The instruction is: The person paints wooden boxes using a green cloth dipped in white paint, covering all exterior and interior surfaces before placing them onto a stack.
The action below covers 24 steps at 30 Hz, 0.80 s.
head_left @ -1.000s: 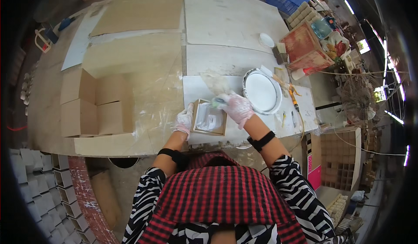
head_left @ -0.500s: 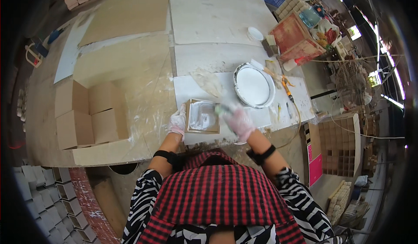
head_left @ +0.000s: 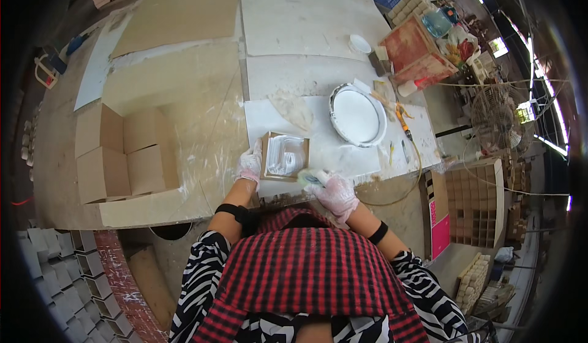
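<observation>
Brown and white sheets covered most of the wide work table (head_left: 58, 153). Next in size were the person's arms, in black-and-white striped sleeves, which reached in from the lower edge and converged near the table's front. The left forearm slanted slightly leftward going up; its gloved left hand (head_left: 248, 164) pointed forward, fingers close together along the left wall of the small open box (head_left: 280, 177), though whether they clasped it I could not tell. The right forearm leaned inward to the left, and the gloved right hand (head_left: 337, 196), back upward and fingers curled, pinched a green pad (head_left: 311, 177).

Brown cardboard panels (head_left: 104, 174) stood well to the left. The round tub (head_left: 332, 111) of white material lay beyond the right hand, to the box's right. The box rested on the table between the hands, near the front edge, its opening facing up. It was nearly square, its slightly longer axis running away from the person. Streaked white coating (head_left: 285, 153) lay inside it. The pad, smallest, was at the box's near right corner; contact was unclear.
</observation>
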Available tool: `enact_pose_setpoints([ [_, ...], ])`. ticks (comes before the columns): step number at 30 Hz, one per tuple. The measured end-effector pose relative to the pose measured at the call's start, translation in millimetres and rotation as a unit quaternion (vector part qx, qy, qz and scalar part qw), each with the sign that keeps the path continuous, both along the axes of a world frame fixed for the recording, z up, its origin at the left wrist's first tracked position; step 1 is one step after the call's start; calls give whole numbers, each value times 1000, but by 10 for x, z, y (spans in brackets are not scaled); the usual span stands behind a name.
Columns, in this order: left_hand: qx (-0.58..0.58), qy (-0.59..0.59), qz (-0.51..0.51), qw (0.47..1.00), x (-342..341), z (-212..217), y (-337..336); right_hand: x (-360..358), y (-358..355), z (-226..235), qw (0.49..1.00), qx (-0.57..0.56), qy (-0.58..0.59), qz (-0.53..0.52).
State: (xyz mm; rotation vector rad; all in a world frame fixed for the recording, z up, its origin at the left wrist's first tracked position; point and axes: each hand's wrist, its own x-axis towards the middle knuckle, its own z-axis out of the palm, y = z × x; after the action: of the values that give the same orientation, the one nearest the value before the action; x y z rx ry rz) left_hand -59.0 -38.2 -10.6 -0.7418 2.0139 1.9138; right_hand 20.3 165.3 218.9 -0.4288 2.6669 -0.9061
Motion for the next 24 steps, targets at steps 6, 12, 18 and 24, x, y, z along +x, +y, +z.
enact_pose_setpoints([
  [6, 33, -14, -8, 999, -21, 112, 66, -87, -311, -38, 975, 156, 99, 121],
  [12, -8, 12, -12, 1000, 24, 225, 33, -68, 300, -86, 969, 196, 98, 111],
  [18, -30, 18, -12, 999, 42, 331, 62, -70, 184, -157, 982, 157, 86, 58],
  [24, -1, 26, -3, 1000, -23, -95, -13, -286, 193, -20, 981, 181, 46, 49],
])
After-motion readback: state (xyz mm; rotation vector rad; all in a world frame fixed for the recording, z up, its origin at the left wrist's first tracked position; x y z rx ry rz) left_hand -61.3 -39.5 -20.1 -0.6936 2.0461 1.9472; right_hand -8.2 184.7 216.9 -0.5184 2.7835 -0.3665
